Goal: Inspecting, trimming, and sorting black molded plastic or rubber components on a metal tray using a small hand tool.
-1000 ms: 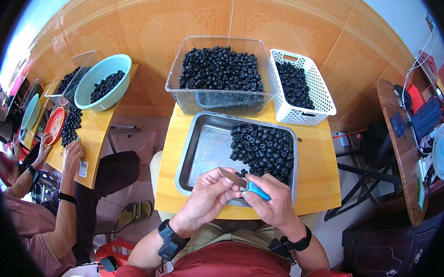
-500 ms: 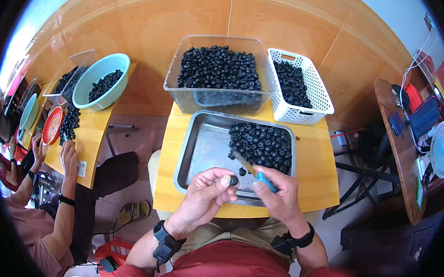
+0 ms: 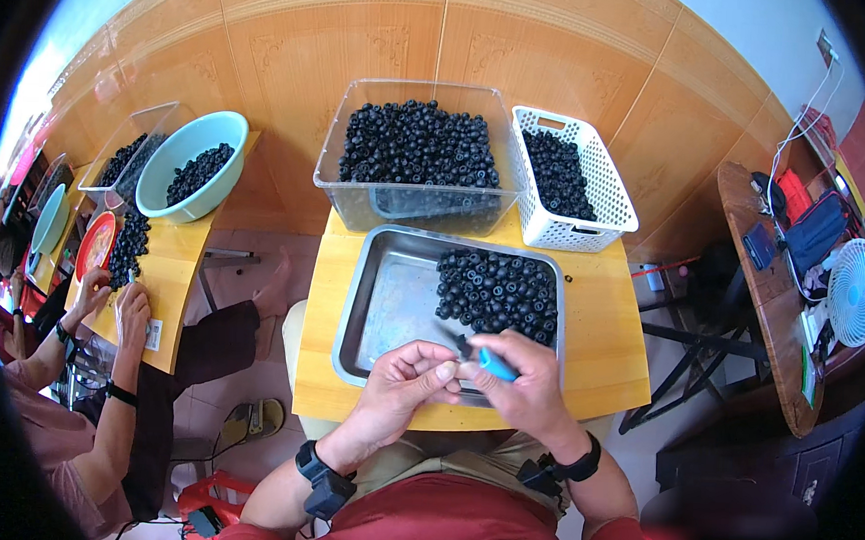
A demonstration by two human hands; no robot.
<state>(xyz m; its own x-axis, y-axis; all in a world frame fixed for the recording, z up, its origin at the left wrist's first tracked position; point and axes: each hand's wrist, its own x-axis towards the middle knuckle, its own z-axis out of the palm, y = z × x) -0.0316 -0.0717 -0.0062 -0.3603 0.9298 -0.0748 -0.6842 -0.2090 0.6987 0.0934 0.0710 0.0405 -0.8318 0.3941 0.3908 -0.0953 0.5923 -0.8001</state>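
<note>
Working a small blue-handled knife close against a dark round piece at the fingertips, just above the near part of a metal tray on the desk; probably calling for short, shallow strokes, for steadying the piece low in a firm pinch, for turning it gradually against the edge, and for angling that edge clear of the left thumb; wrapping the right hand snugly around the handle with a full grip; narrowing the left hand to a pinch right beside the blade, being unable to tell how firmly it is holding the piece; reaching in with both forearms from the near side, slanting inward, meeting at the fingertips, nearer than the loose pile in the tray's right half
</note>
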